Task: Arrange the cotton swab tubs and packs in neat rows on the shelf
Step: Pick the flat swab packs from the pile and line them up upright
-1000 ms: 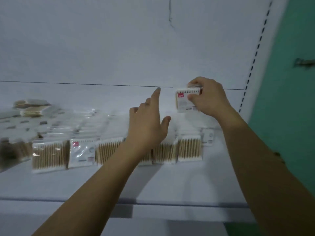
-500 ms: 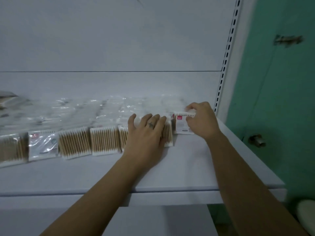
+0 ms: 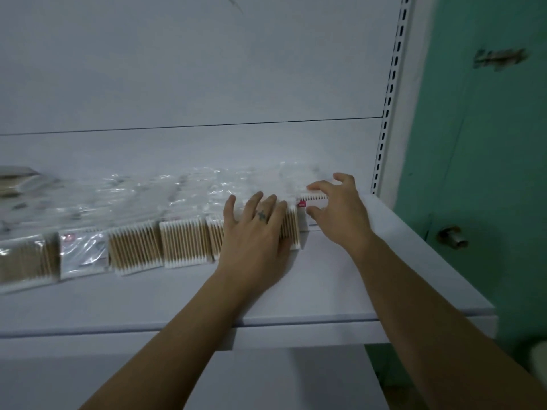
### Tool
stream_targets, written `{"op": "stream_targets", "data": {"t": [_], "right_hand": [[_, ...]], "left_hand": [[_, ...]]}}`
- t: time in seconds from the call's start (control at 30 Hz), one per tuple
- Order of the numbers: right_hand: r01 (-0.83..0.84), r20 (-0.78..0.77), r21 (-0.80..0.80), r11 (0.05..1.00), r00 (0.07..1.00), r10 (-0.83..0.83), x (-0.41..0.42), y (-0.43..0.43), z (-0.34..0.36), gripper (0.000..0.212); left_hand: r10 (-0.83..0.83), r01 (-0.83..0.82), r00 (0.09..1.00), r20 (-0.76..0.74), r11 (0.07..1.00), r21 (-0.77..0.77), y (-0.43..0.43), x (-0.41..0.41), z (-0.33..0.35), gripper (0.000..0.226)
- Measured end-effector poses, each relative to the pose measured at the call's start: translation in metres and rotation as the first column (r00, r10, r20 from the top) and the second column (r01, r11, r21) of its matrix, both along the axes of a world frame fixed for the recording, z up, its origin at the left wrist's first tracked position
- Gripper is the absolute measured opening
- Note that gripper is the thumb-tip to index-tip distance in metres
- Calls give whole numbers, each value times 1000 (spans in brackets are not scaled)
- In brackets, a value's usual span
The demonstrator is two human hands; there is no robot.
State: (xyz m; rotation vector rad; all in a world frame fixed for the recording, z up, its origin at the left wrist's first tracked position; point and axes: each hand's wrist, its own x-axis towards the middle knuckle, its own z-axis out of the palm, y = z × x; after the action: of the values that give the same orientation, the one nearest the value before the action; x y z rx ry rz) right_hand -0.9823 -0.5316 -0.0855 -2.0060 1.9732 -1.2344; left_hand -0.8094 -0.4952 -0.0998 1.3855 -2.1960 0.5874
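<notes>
Pack (image 3: 305,221) at the right end of row (image 3: 183,244) lies under right hand (image 3: 337,211); grip unclear. Left hand (image 3: 254,235) presses the row, fingers flat.

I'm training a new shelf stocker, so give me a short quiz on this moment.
1. True or false: the left hand lies flat on the front row of packs.
2. The red-labelled pack by the right hand is at the row's: A) left end, B) middle, C) right end.
3. Fill in: the packs lie on a white ____.
Key: 1 true; 2 C; 3 shelf.
</notes>
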Motion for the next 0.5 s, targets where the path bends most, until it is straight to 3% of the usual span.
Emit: {"op": "stream_targets", "data": {"t": [0.13, 0.23, 0.5], "right_hand": [[28, -3, -78, 997, 1000, -28, 3, 13, 20, 57], [-31, -91, -138, 990, 996, 19, 17, 20, 47, 59], [-342, -389, 8, 940, 865, 318, 140, 7, 90, 61]], "left_hand": [[-25, 25, 1000, -13, 1000, -9, 3, 7, 6, 64], [-15, 13, 997, -76, 999, -35, 6, 22, 18, 60], [253, -247, 955, -157, 967, 55, -3, 143, 57, 52]]}}
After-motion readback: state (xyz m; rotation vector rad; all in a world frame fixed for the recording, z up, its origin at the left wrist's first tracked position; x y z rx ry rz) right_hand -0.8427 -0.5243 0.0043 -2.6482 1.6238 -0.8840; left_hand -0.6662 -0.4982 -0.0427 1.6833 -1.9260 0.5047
